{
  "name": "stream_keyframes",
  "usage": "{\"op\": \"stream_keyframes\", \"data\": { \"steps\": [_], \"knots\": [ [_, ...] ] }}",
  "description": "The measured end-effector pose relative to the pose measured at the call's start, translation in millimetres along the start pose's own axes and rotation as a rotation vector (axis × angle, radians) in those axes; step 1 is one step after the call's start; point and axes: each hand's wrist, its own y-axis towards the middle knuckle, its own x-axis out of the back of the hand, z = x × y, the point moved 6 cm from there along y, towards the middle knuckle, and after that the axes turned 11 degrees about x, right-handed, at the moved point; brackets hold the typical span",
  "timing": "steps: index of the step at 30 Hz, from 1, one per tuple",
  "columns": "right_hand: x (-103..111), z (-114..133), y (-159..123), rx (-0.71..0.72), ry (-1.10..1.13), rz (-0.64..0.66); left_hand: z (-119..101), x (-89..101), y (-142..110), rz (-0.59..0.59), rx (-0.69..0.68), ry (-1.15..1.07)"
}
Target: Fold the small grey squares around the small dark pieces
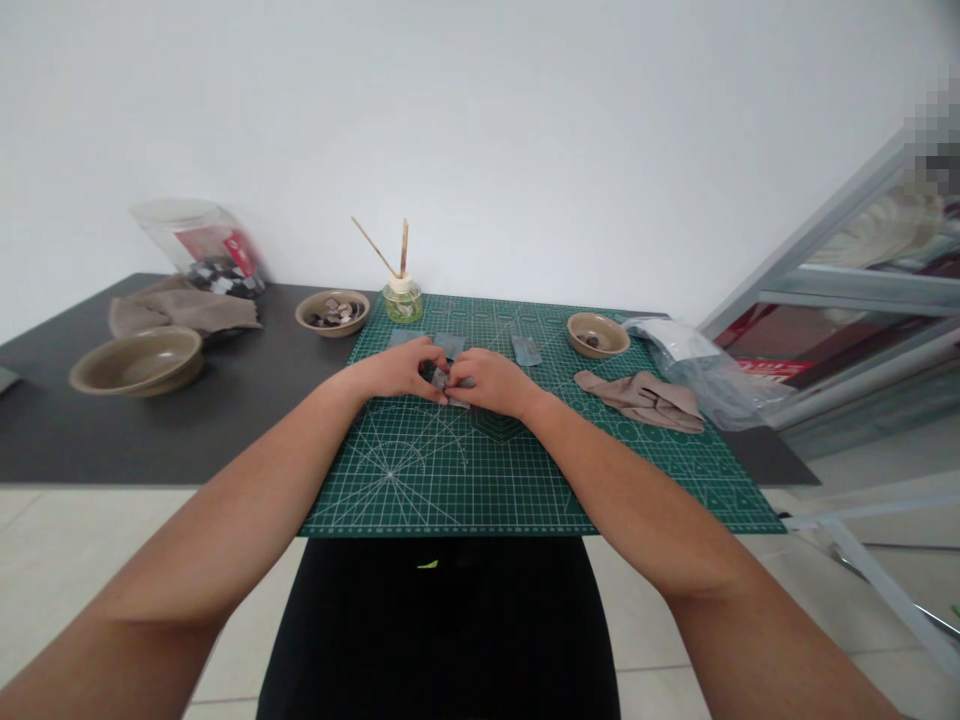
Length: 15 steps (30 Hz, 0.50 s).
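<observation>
Over the green cutting mat [420,500], my left hand [397,368] and my right hand [495,382] meet with fingers closed. Both pinch a small grey piece [441,379], mostly covered by the fingers; its exact kind is unclear. Just behind the hands lie small greyish, see-through flat pieces, one a bluish sheet [450,345]. Another translucent sheet [526,350] lies to the right of them.
A bowl of small dark and pinkish pieces [334,313] stands left of a reed diffuser [403,300]. Further left are a large bowl [139,365], a brown cloth [180,308] and a clear jar [202,240]. At right are a small bowl [598,335], another cloth [645,400] and a plastic bag [705,375].
</observation>
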Motion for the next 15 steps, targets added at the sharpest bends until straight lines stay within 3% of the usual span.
{"op": "stream_keyframes", "data": {
  "steps": [7,15],
  "knots": [
    [8.6,-2.9,-6.7,-0.019,0.091,0.031,-1.1,0.5,-1.6,0.003,0.005,-0.001],
    [1.5,-1.8,-1.2,-0.035,-0.004,-0.001,-3.1,0.5,-1.7,0.008,0.013,0.006]
  ]
}}
